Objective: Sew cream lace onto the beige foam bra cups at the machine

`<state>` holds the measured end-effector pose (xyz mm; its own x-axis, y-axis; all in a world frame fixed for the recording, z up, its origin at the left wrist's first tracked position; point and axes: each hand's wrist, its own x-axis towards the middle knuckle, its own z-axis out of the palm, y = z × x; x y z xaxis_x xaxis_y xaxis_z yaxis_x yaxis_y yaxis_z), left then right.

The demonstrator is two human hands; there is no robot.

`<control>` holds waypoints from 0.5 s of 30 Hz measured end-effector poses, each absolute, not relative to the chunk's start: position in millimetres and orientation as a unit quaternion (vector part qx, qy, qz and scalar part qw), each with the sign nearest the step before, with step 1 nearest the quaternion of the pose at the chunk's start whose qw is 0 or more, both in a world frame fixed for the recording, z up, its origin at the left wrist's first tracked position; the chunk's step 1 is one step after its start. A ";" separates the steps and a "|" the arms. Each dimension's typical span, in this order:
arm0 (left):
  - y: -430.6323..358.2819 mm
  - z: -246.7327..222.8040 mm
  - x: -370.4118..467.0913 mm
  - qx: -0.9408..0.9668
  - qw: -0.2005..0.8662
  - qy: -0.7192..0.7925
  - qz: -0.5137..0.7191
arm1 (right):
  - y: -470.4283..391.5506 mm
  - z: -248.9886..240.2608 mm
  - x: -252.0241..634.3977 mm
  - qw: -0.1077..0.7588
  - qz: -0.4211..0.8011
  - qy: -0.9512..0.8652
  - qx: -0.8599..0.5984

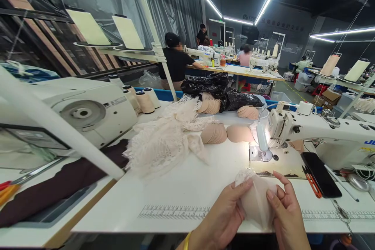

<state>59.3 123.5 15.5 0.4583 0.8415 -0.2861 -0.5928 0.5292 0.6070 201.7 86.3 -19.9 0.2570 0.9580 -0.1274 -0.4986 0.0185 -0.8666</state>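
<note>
A beige bra cup (255, 203) with pale sheer lace over it is held up near the table's front edge. My left hand (227, 209) grips its left side, thumb on the face and fingers behind. On the opposite side, my right hand (284, 209) pinches the cup with its thumb, the index finger raised. Just beyond stands a white sewing machine (322, 129), its lamp lighting the needle plate (260, 154). Stacked beige cups (213, 133) and another cup stack (239, 134) lie left of the needle area, beside a heap of cream lace (164, 144).
A black phone (321, 175), orange thread snips (312, 181) and a metal dish (358, 182) lie at the right. A ruler strip (172, 211) runs along the front edge. Black plastic bags (231, 93) lie behind the cups. Thread cones (145, 101) stand left; a co-worker (174, 60) sits beyond.
</note>
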 end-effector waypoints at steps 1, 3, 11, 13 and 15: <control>124.4 15.3 60.4 0.226 0.825 0.287 0.430 | 86.6 -21.3 202.0 0.662 0.550 -0.268 -0.433; 127.5 18.5 60.8 0.257 0.825 0.287 0.414 | 85.9 -26.4 204.5 0.656 0.557 -0.284 -0.423; 163.8 75.5 27.8 0.723 0.653 0.148 0.170 | 109.7 -24.8 261.4 0.478 0.373 -0.685 -0.404; 179.7 75.7 28.0 0.875 0.456 0.094 0.130 | 135.4 -10.6 276.3 0.384 0.155 -0.835 -0.363; 198.5 65.7 35.0 0.934 0.312 0.084 0.150 | 164.2 -0.3 285.4 0.284 0.000 -0.898 -0.337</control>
<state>35.0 198.5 65.7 0.9410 0.2502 0.2276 0.0630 -0.7907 0.6089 285.4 164.2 -0.3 -0.6118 0.6041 0.5106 0.6045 0.7734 -0.1908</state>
